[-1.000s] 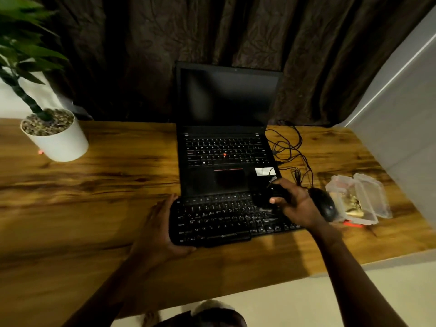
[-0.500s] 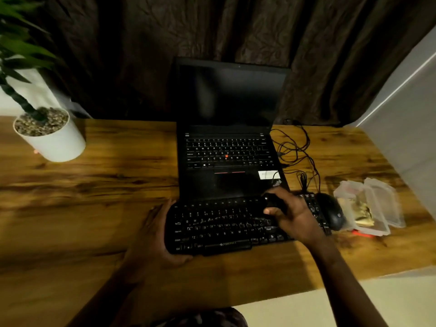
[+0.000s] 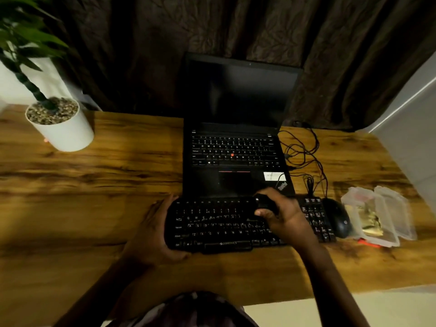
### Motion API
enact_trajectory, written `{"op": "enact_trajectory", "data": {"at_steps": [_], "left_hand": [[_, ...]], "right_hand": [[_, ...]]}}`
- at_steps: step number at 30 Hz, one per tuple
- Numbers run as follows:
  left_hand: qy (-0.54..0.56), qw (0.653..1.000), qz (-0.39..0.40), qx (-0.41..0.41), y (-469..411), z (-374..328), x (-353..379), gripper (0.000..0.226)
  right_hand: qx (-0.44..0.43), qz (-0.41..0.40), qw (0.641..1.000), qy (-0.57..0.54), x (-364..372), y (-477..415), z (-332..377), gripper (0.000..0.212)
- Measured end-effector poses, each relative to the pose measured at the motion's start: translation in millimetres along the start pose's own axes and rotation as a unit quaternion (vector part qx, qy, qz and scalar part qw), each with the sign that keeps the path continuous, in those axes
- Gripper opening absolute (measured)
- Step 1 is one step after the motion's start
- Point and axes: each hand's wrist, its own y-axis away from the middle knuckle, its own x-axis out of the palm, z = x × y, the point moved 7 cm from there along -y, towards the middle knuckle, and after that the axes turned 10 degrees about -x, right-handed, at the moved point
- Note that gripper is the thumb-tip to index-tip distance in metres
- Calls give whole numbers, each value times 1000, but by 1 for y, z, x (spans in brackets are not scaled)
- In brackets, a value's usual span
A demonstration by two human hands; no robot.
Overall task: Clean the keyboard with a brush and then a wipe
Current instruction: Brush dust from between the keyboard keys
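gripping the keyboard edge, left hand curls; right hand pinches a brush over keys.

Open desk L of kbd, laptop behind, mouse, box R

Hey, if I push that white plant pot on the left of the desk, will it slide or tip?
Probably slides if pushed low: the white pot looks filled to the rim with pebbles, so likely heavy-based. Pushed high, the tall leafy plant might make it tip. The wooden desk looks smooth, so little grip.
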Motion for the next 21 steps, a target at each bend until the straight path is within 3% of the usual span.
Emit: {"op": "enact_trajectory", "data": {"at_steps": [10, 17, 21], "left_hand": [[15, 1000, 0, 2, 2, 0, 0, 142], [19, 1000, 10, -16, 5, 3, 2, 145], [21, 999, 11, -21, 6, 3, 1, 144]], "right_hand": [[8, 15, 1000, 25, -21, 3, -9, 34], [-32, 28, 999, -10, 20, -17, 26, 18], [-18, 26, 999, 5, 10, -15, 20, 21]]}}
